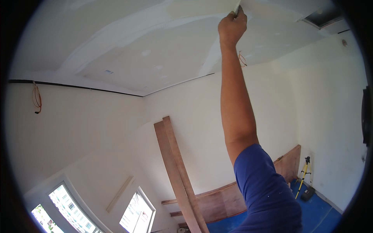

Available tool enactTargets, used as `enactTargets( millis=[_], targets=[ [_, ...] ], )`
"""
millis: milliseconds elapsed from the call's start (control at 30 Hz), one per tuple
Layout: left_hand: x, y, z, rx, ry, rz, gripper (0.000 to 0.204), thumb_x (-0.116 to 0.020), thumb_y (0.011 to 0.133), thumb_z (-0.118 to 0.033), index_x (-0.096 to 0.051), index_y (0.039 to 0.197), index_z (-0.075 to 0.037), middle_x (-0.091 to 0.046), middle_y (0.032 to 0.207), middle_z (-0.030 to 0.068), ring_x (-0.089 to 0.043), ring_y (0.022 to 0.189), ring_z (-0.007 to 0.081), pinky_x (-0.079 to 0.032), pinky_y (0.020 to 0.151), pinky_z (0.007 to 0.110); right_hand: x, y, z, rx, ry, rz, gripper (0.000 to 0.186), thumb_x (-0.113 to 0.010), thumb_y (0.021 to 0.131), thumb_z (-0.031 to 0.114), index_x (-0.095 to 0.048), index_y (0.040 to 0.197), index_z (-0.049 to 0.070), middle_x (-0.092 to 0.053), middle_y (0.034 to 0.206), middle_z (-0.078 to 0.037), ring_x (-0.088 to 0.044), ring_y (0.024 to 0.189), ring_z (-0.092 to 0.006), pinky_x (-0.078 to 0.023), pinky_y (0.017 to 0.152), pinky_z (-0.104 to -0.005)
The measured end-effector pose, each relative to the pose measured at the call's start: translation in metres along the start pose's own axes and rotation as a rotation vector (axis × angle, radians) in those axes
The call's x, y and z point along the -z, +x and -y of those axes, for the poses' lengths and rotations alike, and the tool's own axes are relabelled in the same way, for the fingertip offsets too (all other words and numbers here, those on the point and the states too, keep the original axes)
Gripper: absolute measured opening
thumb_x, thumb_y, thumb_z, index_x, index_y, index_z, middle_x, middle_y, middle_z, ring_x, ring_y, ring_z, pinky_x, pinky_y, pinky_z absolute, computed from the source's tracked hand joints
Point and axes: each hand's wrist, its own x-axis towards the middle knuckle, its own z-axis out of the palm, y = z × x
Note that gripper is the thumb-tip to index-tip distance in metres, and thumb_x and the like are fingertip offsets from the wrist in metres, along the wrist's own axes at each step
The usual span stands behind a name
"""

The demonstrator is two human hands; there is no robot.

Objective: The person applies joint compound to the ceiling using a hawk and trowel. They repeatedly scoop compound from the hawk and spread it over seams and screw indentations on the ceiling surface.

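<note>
My right hand (pixel 233 26) is raised overhead at the top centre, its fingers closed on a flat scraper (pixel 237 8) at the ceiling (pixel 155 35). The blade is mostly hidden by the hand and the frame edge. Pale, smeared bands of filler run over the plasterboard around it. My left hand is out of view.
Tall wooden boards (pixel 173 167) lean by the far wall, with wooden panels (pixel 217 206) low behind. A yellow tripod (pixel 303 174) stands on blue floor covering (pixel 318 213). Windows (pixel 136 209) are at lower left, coiled cables (pixel 37 99) hang high, and a ceiling opening (pixel 320 17) is upper right.
</note>
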Motion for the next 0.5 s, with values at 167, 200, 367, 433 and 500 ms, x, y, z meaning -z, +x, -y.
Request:
enactTargets(
  millis=[167,200,367,433,500],
  targets=[
    [0.010,-0.009,0.002,-0.007,-0.004,-0.046,0.029,-0.055,0.108,-0.033,-0.063,0.095,-0.008,-0.055,0.065,-0.0025,-0.047,0.048,0.0067,-0.038,0.041,0.025,-0.047,-0.080,0.065,0.195,0.053,-0.102,0.036,-0.054,0.094,-0.007,-0.058,0.130,-0.012,-0.062,0.118,-0.029,-0.061,0.105,-0.0455,-0.049,0.095,-0.0520],
    [0.013,-0.011,0.003,-0.007,-0.007,-0.055,0.029,-0.055,0.108,-0.033,-0.063,0.095,-0.008,-0.055,0.065,-0.0026,-0.047,0.048,0.0067,-0.038,0.041,0.025,-0.054,-0.095,0.079,0.198,0.015,-0.079,0.042,-0.054,0.092,-0.008,-0.053,0.134,-0.010,-0.061,0.121,-0.029,-0.062,0.108,-0.0443,-0.050,0.097,-0.0499],
    [0.029,-0.017,0.019,-0.001,-0.015,-0.091,0.030,-0.055,0.108,-0.034,-0.063,0.095,-0.008,-0.054,0.065,-0.0029,-0.047,0.048,0.0067,-0.038,0.041,0.025,-0.076,-0.167,0.152,-0.040,0.252,0.142,0.062,-0.056,0.084,-0.017,-0.041,0.144,-0.014,-0.044,0.142,-0.029,-0.048,0.120,-0.0451,-0.053,0.098,-0.0502],
    [0.033,-0.020,0.023,-0.001,-0.014,-0.106,0.030,-0.055,0.108,-0.034,-0.063,0.095,-0.009,-0.054,0.065,-0.0031,-0.047,0.048,0.0067,-0.038,0.041,0.025,-0.074,-0.179,0.166,-0.036,0.266,0.198,0.061,-0.056,0.086,-0.016,-0.041,0.145,-0.014,-0.044,0.143,-0.027,-0.048,0.122,-0.0437,-0.053,0.099,-0.0492],
    [0.033,-0.021,0.017,-0.010,-0.023,-0.110,0.030,-0.055,0.108,-0.034,-0.063,0.095,-0.009,-0.054,0.065,-0.0032,-0.047,0.048,0.0067,-0.038,0.041,0.025,-0.062,-0.183,0.166,-0.057,0.259,0.301,0.054,-0.055,0.093,-0.008,-0.043,0.145,-0.011,-0.050,0.138,-0.025,-0.052,0.118,-0.0410,-0.054,0.096,-0.0477]
  ],
)
